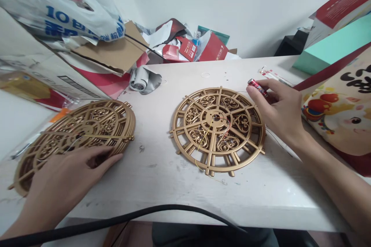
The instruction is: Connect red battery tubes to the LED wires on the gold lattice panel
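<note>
A round gold openwork wheel [218,127] lies flat in the middle of the white table [162,170], with thin coloured wires at its hub. My right hand [278,108] rests at its right rim, fingers pinched on a small red cylinder [256,85]. A stack of similar gold wheels [84,131] lies at the left. My left hand [68,173] lies on the near edge of that stack, fingers curled against its rim.
Cardboard, a plastic bag [66,11] and red packets are heaped at the back left. A printed bag [342,104] and a teal box [333,50] stand at the right. A black cable [130,220] runs along the table's front edge.
</note>
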`<state>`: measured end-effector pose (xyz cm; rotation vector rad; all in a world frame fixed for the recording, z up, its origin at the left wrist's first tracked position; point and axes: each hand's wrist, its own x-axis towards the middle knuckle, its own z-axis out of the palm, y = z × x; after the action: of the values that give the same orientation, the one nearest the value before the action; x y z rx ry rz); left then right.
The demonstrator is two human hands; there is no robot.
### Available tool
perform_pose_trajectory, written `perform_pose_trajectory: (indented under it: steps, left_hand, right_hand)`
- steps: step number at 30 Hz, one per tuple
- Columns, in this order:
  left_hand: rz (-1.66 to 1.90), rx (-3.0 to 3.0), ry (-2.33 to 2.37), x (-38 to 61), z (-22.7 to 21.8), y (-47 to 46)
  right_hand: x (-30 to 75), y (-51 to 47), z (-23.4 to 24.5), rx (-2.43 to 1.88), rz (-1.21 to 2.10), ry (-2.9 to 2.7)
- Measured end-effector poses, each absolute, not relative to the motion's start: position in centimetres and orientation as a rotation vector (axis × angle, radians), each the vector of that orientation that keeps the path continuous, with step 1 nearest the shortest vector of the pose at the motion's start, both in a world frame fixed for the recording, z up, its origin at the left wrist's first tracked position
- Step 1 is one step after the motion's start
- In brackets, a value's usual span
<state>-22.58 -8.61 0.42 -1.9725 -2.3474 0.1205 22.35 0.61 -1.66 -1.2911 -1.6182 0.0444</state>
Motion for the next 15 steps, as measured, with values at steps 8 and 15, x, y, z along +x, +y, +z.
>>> perform_pose_trajectory:
  steps: [8,15]
  left_hand:
    - [0.342,-1.931,-2.235,-21.3,0.8,-8.4]
    - [0.348,-1.895,-2.255,-21.0,1.1,-8.3]
  right_hand:
    - [22.3,0.5,-1.6,-1.304,0.049,-1.62]
    - [22.2,0.4,-1.4,-1.303,0.071,-1.621]
